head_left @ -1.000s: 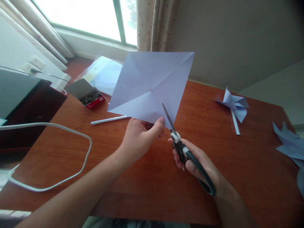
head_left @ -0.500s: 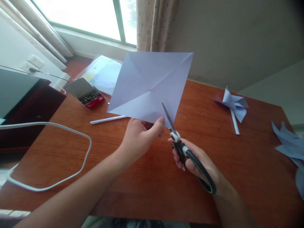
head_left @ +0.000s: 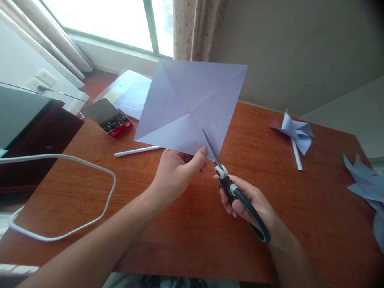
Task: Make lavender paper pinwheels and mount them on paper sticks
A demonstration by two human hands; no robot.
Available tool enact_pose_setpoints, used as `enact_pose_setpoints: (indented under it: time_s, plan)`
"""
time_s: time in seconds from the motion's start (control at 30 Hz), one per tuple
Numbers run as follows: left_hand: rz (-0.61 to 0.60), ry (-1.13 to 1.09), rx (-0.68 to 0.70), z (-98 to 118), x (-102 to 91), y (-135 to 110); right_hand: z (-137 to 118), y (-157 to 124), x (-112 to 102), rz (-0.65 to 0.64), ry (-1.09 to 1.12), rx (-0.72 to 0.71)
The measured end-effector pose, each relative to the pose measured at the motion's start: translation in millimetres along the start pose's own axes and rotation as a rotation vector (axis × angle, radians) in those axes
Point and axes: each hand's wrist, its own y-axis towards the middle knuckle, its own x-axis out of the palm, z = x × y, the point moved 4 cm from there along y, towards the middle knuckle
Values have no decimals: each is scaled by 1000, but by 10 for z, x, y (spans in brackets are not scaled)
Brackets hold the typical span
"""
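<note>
A square sheet of pale paper (head_left: 192, 92), creased along its diagonals and with a small red dot at its centre, is held up above the table. My left hand (head_left: 180, 170) pinches its near edge, thumb on top. My right hand (head_left: 249, 200) is wrapped round the dark handles of a pair of scissors (head_left: 221, 172). One blade lies over the paper at the near right corner, pointing toward the centre; the other blade is mostly hidden beneath the sheet.
On the wooden table (head_left: 144, 240) lie a rolled paper stick (head_left: 136, 151), a red box of small metal pieces (head_left: 115, 123) and a plastic sleeve of paper (head_left: 129, 92). A paper pinwheel (head_left: 295, 130) and more folded paper (head_left: 366, 180) lie right. A white cable (head_left: 112, 192) loops left.
The paper's far edge has risen slightly, and its far right corner has shifted a little right. The scissors have tilted slightly, their blade tip moving a little left.
</note>
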Motion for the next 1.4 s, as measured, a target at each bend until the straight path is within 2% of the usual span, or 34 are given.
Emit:
enact_pose_setpoints:
  time_s: [0.63, 1.1, 1.4]
  plan:
    - [-6, -72, -43, -22, 1, 9, 23, -4, -6, 15, 9, -11]
    - [-27, -50, -22, -11, 8, -11, 99, -2, -46, -91, -15, -27]
    - [-18, -33, -29, 23, 15, -17, 147, 5, -49, -113, -5, -40]
